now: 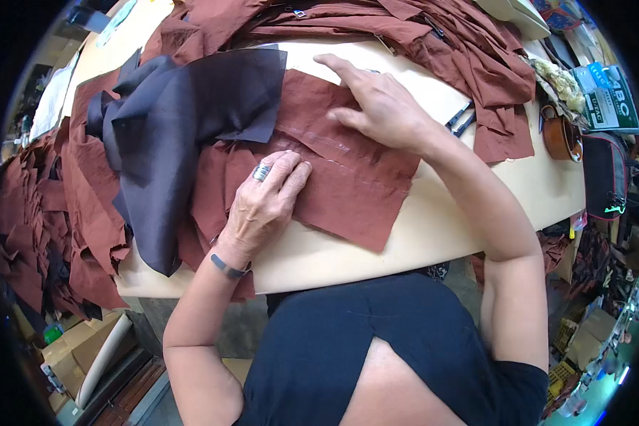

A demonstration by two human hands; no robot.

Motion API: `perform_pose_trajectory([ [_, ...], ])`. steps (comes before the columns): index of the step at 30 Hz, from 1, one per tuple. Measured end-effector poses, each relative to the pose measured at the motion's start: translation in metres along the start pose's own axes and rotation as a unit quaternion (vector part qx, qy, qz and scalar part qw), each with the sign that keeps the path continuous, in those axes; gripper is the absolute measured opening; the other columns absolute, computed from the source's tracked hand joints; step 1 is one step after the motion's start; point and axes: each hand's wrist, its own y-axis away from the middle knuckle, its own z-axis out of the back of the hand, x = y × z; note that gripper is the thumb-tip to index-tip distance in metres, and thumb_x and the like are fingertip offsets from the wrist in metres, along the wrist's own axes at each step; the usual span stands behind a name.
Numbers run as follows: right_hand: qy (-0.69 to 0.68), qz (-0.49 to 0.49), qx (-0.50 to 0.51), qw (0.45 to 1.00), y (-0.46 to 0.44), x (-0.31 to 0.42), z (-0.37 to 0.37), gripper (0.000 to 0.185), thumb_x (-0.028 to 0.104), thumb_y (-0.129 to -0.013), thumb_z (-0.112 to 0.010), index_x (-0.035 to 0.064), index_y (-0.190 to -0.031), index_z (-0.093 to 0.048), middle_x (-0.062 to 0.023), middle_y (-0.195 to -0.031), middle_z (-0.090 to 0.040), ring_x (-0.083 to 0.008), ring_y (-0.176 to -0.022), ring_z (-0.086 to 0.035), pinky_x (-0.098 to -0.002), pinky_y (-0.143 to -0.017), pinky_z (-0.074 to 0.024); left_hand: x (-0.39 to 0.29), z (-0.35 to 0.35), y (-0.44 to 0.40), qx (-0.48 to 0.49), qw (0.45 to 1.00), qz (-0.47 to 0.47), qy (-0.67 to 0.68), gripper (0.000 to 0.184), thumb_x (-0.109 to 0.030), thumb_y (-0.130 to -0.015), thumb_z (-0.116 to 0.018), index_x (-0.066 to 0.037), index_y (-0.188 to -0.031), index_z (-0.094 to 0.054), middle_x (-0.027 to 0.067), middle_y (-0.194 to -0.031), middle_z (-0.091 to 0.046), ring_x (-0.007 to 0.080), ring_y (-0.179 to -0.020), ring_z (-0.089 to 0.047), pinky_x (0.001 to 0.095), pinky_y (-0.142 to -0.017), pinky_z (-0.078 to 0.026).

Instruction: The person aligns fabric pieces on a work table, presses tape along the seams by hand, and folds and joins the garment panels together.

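A rust-brown fabric piece (362, 202) lies on the pale table, with pale marks along a seam or slit near its middle. My left hand (268, 195), wearing a ring, presses on its left part with the fingers bent and close together; whether they pinch any cloth is hidden. My right hand (373, 106) is over the upper part of the same piece, thumb and fingers spread, holding nothing. Dark navy fabric (160, 142) lies crumpled left of my hands, overlapping the brown cloth's upper left edge.
More brown fabric (447, 57) with zippers is heaped along the table's far side, and another pile (42, 227) hangs at the left. Dark-handled scissors (461, 121) lie right of my right hand. A brown round container (562, 135) stands at the table's (532, 184) right edge.
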Motion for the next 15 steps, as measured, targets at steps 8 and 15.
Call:
perform_pose_trajectory([
  [8,-0.079,0.030,-0.086,0.993,-0.012,-0.004,-0.020,0.062,-0.001,-0.080,-0.060,0.0206,-0.135,-0.039,-0.0139,-0.075,-0.061,-0.0301,-0.069,-0.061,-0.0399,-0.068,-0.0489,-0.003,0.012,-0.011,0.100,0.994,0.012,-0.042,0.030,0.001,-0.072,-0.053,-0.001,-0.101,-0.057,0.0114,-0.129,-0.049,0.0279,-0.096,-0.057,0.0338,-0.083,-0.048],
  [15,-0.071,0.046,-0.100,0.991,-0.011,-0.005,-0.020,0.062,0.000,-0.079,-0.061,0.0207,-0.134,-0.041,-0.0139,-0.075,-0.061,-0.0294,-0.069,-0.060,-0.0393,-0.068,-0.0490,-0.001,0.005,-0.006,0.070,0.996,-0.017,-0.055,0.026,-0.004,-0.072,-0.054,-0.004,-0.098,-0.056,0.0099,-0.130,-0.050,0.0250,-0.095,-0.057,0.0328,-0.081,-0.049],
])
